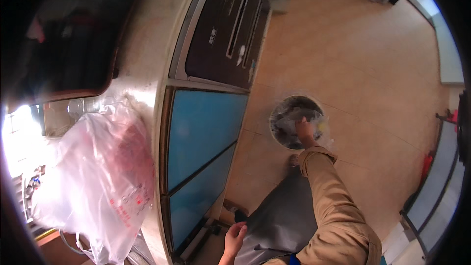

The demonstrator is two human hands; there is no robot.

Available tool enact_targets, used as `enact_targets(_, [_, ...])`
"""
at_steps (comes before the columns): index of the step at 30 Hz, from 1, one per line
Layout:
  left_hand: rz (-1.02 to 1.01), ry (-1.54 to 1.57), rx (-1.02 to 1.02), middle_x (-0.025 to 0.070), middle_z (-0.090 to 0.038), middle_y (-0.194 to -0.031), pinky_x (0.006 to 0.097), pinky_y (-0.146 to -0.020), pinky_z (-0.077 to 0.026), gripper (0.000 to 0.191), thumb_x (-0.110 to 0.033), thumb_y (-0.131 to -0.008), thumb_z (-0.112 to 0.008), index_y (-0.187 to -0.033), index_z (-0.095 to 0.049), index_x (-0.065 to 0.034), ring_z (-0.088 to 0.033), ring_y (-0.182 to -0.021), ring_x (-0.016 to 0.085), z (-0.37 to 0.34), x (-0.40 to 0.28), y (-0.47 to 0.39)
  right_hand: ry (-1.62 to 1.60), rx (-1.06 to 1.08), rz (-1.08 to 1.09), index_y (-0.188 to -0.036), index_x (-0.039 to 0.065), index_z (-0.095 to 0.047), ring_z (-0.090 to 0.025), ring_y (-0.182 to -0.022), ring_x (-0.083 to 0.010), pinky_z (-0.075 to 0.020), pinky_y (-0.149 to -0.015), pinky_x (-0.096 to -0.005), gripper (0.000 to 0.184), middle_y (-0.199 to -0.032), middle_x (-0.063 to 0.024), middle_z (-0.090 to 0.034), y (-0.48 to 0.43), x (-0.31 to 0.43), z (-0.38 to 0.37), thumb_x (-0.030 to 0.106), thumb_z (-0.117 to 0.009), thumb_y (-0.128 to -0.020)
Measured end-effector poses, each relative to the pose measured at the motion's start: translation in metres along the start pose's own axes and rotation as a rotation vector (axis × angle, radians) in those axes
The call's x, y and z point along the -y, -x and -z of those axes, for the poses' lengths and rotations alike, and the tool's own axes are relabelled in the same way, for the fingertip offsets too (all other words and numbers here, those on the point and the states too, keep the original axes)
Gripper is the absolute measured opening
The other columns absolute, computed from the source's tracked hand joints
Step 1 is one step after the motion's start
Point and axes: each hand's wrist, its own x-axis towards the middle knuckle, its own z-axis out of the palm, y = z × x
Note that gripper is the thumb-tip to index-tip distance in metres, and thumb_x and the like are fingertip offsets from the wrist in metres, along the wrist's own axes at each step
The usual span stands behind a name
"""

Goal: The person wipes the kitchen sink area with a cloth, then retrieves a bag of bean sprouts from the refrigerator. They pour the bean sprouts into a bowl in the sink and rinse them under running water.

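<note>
My right hand (pixel 304 131) is over a round bin (pixel 271 127) on the tiled floor, touching or holding translucent plastic (pixel 285 121) at its mouth. The plastic spreads past the bin's right edge, with a small yellowish patch on it. Motion and the hand's angle hide whether the fingers grip it. My left hand (pixel 234 238) is low in the view, beside the dark grey apron or trouser cloth (pixel 281 209), its thumb and forefinger close together. I see nothing plain between them.
Blue-fronted cabinets (pixel 206 136) and a dark built-in appliance (pixel 224 29) stand left of the bin. A white plastic bag (pixel 99 176) with red print lies on the counter (pixel 147 44). A glass-panelled rack or cabinet (pixel 434 180) stands at right.
</note>
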Motion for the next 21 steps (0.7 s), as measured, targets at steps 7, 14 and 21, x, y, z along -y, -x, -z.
enact_targets(7, [0.139,0.076,-0.037,0.0047,-0.060,-0.095,0.0231,-0.079,-0.043,0.028,-0.021,-0.085,-0.058,-0.105,-0.056,-0.0015,-0.055,-0.089,0.011,-0.009,-0.001,-0.003,0.219,0.234,0.249,-0.137,0.018,-0.017,-0.045,-0.108,-0.0419,-0.0415,-0.086,-0.0449,0.063,-0.135,-0.0249,-0.026,-0.013,0.014,-0.040,0.018,-0.050,-0.083])
enact_targets(14, [0.065,0.048,0.056,0.0046,-0.062,-0.093,0.0233,-0.074,-0.044,0.029,-0.026,-0.085,-0.057,-0.104,-0.058,-0.0044,-0.056,-0.085,0.009,0.016,-0.011,0.027,0.084,-0.106,0.484,-0.112,0.005,-0.048,-0.050,-0.095,-0.0370,-0.0451,-0.078,-0.0438,0.035,-0.116,-0.0206,-0.043,0.121,0.020,-0.002,0.008,-0.050,-0.077])
enact_targets(21, [-0.117,0.272,0.025,0.0048,-0.063,-0.083,0.0224,-0.074,-0.044,0.024,-0.022,-0.088,-0.053,-0.097,-0.060,-0.0001,-0.057,-0.080,0.008,0.099,-0.030,0.084,0.148,-0.024,1.198,-0.093,0.009,-0.059,-0.056,-0.075,-0.0300,-0.0468,-0.063,-0.0396,0.018,-0.082,-0.0109,-0.057,0.368,0.128,0.046,0.020,-0.053,-0.081])
